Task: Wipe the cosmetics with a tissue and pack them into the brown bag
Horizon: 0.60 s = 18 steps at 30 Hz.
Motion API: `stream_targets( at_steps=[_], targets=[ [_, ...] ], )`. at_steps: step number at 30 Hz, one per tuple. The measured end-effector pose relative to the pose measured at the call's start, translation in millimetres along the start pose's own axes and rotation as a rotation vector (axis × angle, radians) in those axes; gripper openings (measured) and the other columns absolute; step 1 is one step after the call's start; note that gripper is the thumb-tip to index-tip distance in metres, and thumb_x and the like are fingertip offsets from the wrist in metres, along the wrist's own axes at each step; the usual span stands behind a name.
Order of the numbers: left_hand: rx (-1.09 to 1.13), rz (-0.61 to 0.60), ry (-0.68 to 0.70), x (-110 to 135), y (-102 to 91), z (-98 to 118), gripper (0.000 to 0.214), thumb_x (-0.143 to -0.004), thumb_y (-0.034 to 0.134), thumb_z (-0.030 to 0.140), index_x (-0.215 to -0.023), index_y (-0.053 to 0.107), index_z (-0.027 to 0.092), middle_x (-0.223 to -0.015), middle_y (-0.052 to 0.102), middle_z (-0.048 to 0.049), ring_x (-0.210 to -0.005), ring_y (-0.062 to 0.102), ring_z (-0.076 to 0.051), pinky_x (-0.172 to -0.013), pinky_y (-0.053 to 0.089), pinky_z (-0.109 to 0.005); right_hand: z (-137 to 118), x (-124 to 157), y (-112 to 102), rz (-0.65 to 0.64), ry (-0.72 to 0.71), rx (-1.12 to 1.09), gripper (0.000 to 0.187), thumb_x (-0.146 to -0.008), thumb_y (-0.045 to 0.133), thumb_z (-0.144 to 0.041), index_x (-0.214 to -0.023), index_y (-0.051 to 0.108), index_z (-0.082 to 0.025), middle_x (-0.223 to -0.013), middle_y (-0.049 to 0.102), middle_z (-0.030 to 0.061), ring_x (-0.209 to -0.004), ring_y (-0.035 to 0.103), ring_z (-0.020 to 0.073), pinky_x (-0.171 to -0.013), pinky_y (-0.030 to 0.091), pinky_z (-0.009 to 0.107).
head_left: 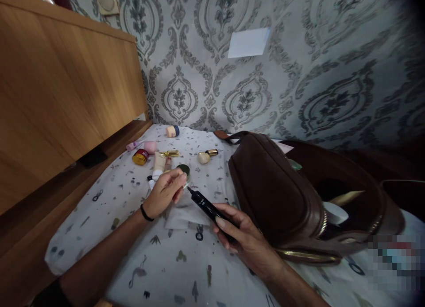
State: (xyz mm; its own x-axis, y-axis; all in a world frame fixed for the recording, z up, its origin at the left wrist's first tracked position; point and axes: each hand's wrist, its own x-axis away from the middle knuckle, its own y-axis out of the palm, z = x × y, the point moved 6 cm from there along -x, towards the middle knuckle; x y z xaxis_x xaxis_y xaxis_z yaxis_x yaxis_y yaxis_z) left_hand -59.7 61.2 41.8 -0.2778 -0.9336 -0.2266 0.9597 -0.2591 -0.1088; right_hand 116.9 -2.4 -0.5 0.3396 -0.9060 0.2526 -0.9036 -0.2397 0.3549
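Note:
My right hand [244,236] is wrapped round a slim black tube [205,206] with a narrow pointed tip and small pale lettering. The tip points up and left, just short of the fingers of my left hand [166,189]. Those fingers are pinched together; something small and whitish shows at them, too little to name. A dark green round lid [183,169] lies right behind the left fingertips. Below the tube's tip a plain white sheet, perhaps a tissue [186,216], rests on the patterned cloth [179,262]. Beside the left hand are a beige squeeze tube [160,161] and a red-and-gold jar [140,156].
A brown leather bag [268,187] with its zip undone stands at the right. Farther back lie a blue-capped jar [172,131], a pink bottle [150,147], a gold tube [169,153] and a small cream-coloured bottle [203,157]. A wooden cabinet [69,76] borders the left side.

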Motion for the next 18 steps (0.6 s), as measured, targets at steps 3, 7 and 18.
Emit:
stream_targets(
  at_steps=[3,7,18],
  targets=[
    [0.011,-0.012,-0.011,1,1.4,0,0.045,-0.091,0.047,0.058,-0.070,0.043,0.019,-0.047,0.042,0.0086,-0.039,0.037,-0.004,-0.041,0.028,-0.016,0,1,0,0.004,0.009,-0.008,0.054,-0.064,0.084,-0.048,-0.106,0.068,-0.018,-0.065,0.060,-0.0017,-0.044,0.042,0.0042,-0.039,0.018,0.017],
    [0.015,-0.030,-0.032,2,5.0,-1,0.043,-0.090,0.049,0.058,-0.073,0.046,0.019,-0.048,0.043,0.0085,-0.039,0.038,-0.005,-0.041,0.029,-0.016,0,0,0,0.001,0.006,-0.014,0.053,-0.064,0.084,-0.048,-0.104,0.068,-0.018,-0.065,0.060,-0.0017,-0.044,0.043,0.0042,-0.038,0.019,0.017],
    [-0.036,-0.202,0.036,3,9.2,10,0.030,-0.084,0.066,0.043,-0.095,0.064,0.015,-0.087,0.058,-0.0026,-0.063,0.048,-0.008,-0.051,0.036,-0.018,-2,0,0,-0.001,0.000,-0.067,0.051,-0.064,0.083,-0.050,-0.100,0.069,-0.017,-0.062,0.061,-0.0015,-0.042,0.043,0.0042,-0.037,0.020,0.017]
  ],
)
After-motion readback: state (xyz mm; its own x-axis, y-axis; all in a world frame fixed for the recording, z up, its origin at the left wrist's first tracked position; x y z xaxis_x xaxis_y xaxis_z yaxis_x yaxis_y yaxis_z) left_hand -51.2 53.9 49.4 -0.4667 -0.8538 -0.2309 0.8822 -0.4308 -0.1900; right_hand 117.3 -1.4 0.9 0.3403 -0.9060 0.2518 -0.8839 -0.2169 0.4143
